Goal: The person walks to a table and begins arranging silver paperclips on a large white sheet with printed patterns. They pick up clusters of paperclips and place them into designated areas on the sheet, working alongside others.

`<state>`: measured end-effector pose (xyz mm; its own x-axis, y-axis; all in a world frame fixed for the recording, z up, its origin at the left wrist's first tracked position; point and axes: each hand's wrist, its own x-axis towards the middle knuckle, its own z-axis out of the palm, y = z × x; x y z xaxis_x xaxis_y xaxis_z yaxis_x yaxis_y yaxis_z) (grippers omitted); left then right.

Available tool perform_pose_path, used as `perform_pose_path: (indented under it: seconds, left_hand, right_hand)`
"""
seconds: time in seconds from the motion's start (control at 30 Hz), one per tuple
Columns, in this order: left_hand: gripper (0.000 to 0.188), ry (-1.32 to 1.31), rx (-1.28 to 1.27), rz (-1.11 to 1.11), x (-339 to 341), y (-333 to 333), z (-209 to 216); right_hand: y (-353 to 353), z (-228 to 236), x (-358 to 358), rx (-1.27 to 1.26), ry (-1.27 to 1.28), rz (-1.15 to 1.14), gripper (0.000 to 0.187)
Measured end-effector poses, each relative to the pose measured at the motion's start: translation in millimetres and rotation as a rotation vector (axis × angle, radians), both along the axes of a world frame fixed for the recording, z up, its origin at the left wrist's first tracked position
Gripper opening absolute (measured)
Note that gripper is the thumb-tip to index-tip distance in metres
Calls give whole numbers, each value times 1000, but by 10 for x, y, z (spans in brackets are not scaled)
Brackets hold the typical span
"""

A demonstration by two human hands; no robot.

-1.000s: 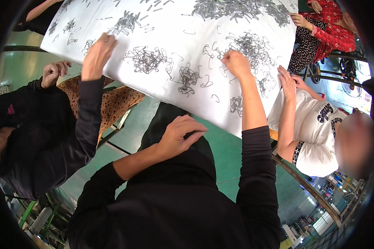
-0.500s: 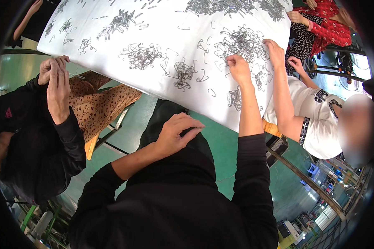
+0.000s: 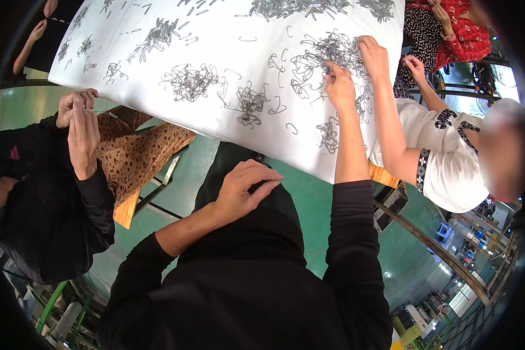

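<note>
On the white-covered table [image 3: 131, 64] lie loose piles of bent metal wire hooks. My right hand [image 3: 340, 92] reaches over the largest hook pile [image 3: 332, 49] at the right, its index finger stretched into the pile and the thumb apart from it. Nothing shows between those fingers. Above my lap, off the table's near edge, my left hand [image 3: 245, 185] is closed in a pinch, thumb against fingertips. Whatever it may hold is too small to make out. Smaller piles of hooks [image 3: 252, 105] lie near the table edge, with single hooks [image 3: 291, 128] scattered between.
A co-worker's hand [image 3: 373, 55] touches the same pile from the right, close to mine. At the left, another person's hands [image 3: 81, 125] are held together beside the table corner. Straight dark metal pieces [image 3: 300, 7] are heaped farther back. A person in red sits at the far right.
My right hand has moved slightly farther into the pile, and its index finger has straightened out of a pinch. The co-worker's hand at right shifted a little. My left hand stays pinched.
</note>
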<state>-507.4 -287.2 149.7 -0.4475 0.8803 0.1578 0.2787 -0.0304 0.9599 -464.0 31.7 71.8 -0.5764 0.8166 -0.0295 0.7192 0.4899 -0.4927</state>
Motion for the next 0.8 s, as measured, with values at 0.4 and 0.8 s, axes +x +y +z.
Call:
perform_pose_path:
  seconds: [0.4,0.8]
  left_hand:
    - [18,-14,7,36,6,42,-21]
    - [18,-26,-15,6,70,76,5]
  right_hand:
    - [-290,8,237,-23,-76,-85,25]
    - [-34,98,-21,-37,-151,18,37]
